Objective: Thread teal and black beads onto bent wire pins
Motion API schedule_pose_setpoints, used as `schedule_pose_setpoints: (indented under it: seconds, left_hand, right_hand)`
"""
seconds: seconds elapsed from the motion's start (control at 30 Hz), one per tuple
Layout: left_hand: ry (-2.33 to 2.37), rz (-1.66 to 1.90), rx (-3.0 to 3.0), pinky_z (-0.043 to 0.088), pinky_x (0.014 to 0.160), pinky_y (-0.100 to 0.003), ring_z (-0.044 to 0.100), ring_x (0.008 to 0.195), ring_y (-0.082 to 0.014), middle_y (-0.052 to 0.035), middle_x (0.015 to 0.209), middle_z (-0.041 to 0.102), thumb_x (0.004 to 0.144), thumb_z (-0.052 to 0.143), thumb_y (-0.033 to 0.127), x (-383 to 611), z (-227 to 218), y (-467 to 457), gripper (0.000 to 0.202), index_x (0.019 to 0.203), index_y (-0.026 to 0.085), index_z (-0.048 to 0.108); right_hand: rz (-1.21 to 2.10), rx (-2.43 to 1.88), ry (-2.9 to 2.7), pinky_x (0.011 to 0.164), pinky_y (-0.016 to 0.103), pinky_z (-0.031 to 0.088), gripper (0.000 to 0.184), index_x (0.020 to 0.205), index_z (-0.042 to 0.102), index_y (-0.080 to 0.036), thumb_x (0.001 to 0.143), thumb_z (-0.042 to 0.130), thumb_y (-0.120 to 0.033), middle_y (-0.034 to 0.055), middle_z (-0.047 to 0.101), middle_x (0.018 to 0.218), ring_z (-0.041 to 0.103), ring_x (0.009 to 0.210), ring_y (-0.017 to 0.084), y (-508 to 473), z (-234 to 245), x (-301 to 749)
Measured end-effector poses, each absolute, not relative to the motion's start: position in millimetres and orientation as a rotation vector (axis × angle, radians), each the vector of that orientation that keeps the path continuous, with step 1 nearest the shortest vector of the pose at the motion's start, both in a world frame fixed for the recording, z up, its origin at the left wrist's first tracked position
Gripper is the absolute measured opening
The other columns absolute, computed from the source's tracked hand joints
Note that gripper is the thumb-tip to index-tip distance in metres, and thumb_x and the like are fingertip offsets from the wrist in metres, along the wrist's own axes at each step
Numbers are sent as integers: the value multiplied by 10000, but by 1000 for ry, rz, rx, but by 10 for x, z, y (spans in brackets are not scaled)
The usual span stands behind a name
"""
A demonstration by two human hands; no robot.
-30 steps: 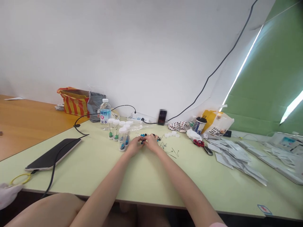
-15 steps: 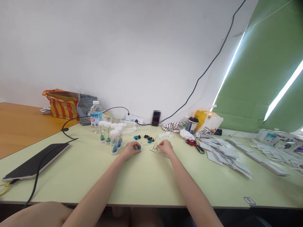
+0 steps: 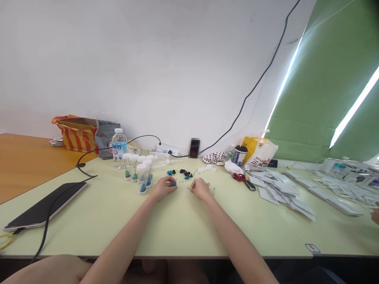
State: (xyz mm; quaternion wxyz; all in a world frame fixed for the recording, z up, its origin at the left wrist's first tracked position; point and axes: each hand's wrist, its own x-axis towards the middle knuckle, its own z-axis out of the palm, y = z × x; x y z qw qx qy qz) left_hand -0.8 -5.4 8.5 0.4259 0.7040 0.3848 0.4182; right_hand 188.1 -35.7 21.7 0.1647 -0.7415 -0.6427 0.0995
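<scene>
- From the head camera, the person's left hand (image 3: 164, 188) sits just left of lower center, fingers curled closed around a small blue part (image 3: 174, 184), which pokes out beside the fingertips.
- The right hand (image 3: 200, 188) is just beside it, thumb and fingers pinched on a thin bent wire (image 3: 211, 190) that runs out past the hand.
- Both hands rest low over the pale green table (image 3: 89, 232).
- Just above the hands lie loose black parts (image 3: 182, 171) and more blue parts (image 3: 169, 172).
- To their left stand upright transparent vials (image 3: 142, 179) with white caps, blue and green pieces inside.
- To the right of the loose parts sit white caps (image 3: 205, 169).
- Farther back, left of center, stands a water bottle (image 3: 119, 146).
- Red-handled scissors (image 3: 238, 177) lie right of center, beside heaped white sachets (image 3: 280, 189).
- A dark tablet (image 3: 44, 207) lies at lower left.
- At the far right edge, another person's hand (image 3: 376, 215) enters the frame.
</scene>
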Motion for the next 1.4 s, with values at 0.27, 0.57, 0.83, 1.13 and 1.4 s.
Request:
schedule_pose_setpoints:
  seconds: [0.27,0.57,0.83,1.13,1.4]
  left_hand:
    - [967,973,1742,444,564,-255,584,613,-160,-24,649,614,527,704,350,-1,81,-79,325,776,151,636]
    - [910,892,1830,374,523,-232,488,543,-125,5,572,551,597,648,405,-17,90,-90,413,928,158,671]
    - [907,911,1921,364,552,-239,466,588,-135,-8,620,555,598,636,392,-28,62,-62,379,897,164,685]
    - [895,923,1935,369,543,-243,469,569,-132,-12,618,572,586,637,401,-21,79,-87,371,869,166,690]
    - [898,879,2030,396,591,-249,474,623,-141,-31,784,589,591,616,325,3,98,-104,294,842,191,689]
  right_hand:
    - [-95,-2031,-1875,781,433,333,179,802,575,-165,691,499,-48,161,494,1022,448,975,303,-399,50,1703]
    - [205,-1524,-1968,687,226,411,301,873,413,-200,687,373,32,54,408,1076,544,826,120,-402,65,1676]
    - [182,-1481,-2002,719,219,431,325,863,411,-204,667,380,54,48,413,1087,548,807,110,-400,41,1687]
    - [228,-1473,-1968,749,241,437,210,781,426,-196,711,385,-2,39,407,1036,528,780,106,-379,31,1707]
    - [281,-1328,-2038,730,256,444,174,787,487,-182,733,398,-42,43,392,1076,515,784,106,-366,68,1743]
